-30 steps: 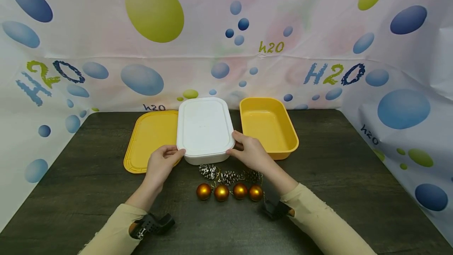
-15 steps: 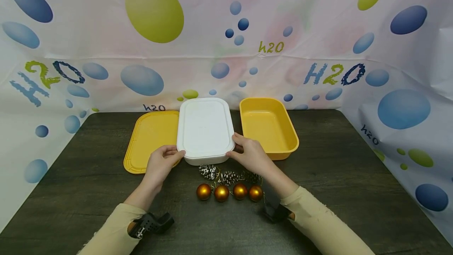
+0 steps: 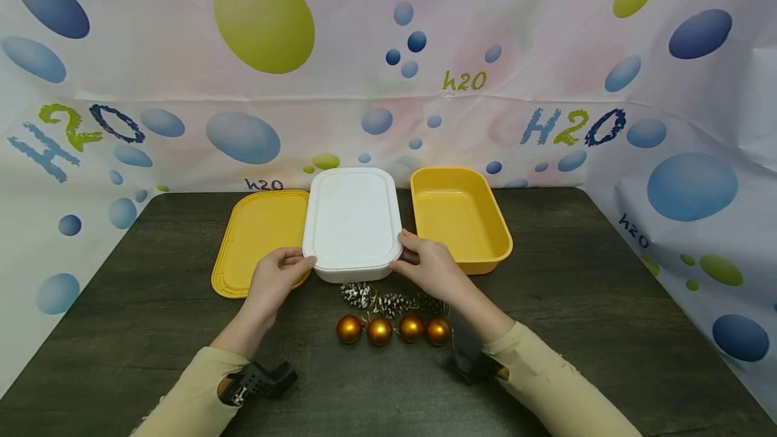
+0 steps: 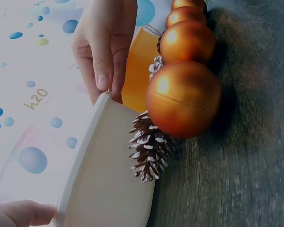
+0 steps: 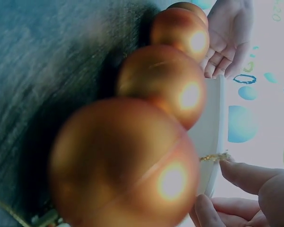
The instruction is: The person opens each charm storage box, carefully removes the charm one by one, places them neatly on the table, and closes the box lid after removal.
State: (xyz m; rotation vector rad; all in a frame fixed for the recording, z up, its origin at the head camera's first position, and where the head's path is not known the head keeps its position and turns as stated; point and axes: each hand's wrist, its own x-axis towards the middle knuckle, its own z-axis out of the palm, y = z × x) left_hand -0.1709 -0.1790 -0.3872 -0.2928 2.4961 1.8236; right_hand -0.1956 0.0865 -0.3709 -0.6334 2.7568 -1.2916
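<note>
A white rectangular lid (image 3: 351, 221) lies on top of a white plastic container (image 3: 353, 276) at the middle back of the table. At its front left corner, my left hand (image 3: 273, 280) pinches the lid's rim, thumb on the edge. My right hand (image 3: 432, 266) grips the rim at the front right corner, as the right wrist view also shows, with its thumb (image 5: 248, 176) at the edge. Whether the lid is fully pressed down cannot be told. The container's contents are hidden.
A yellow lid (image 3: 257, 241) lies flat at left, a yellow container (image 3: 460, 224) stands open at right. In front are several snow-tipped pine cones (image 3: 394, 305) and a row of several orange-gold baubles (image 3: 380, 331). A printed backdrop (image 3: 340, 133) rises behind the dark table (image 3: 607, 329).
The white lid's far end has shifted very slightly to the right. My right hand's fingers have slid a little nearer along the rim; both hands keep hold of the corners.
</note>
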